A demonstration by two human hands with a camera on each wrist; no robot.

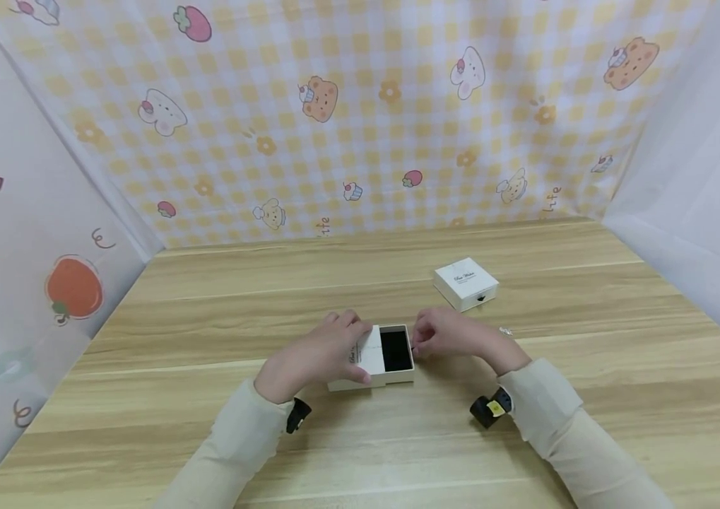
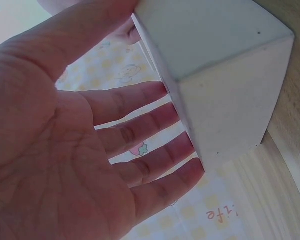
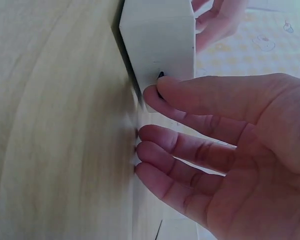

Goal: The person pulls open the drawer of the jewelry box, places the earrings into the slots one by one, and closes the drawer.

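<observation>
Two boxes: both are sitting on the wooden table (image 1: 207, 438).
Near box (image 1: 380, 357): lying centre-front, its drawer showing a black lining.
Left hand (image 1: 315, 353): curling thumb and fingers round the near box's sleeve.
Right hand (image 1: 455, 338): pinching the small black pull (image 3: 160, 76) at the drawer end.
Far box (image 1: 465, 283): resting closed behind the right hand, well apart.
Backdrop (image 1: 360, 106): a checked cartoon cloth is hanging behind.

White drawer box (image 1: 375, 360), half open, on table
</observation>
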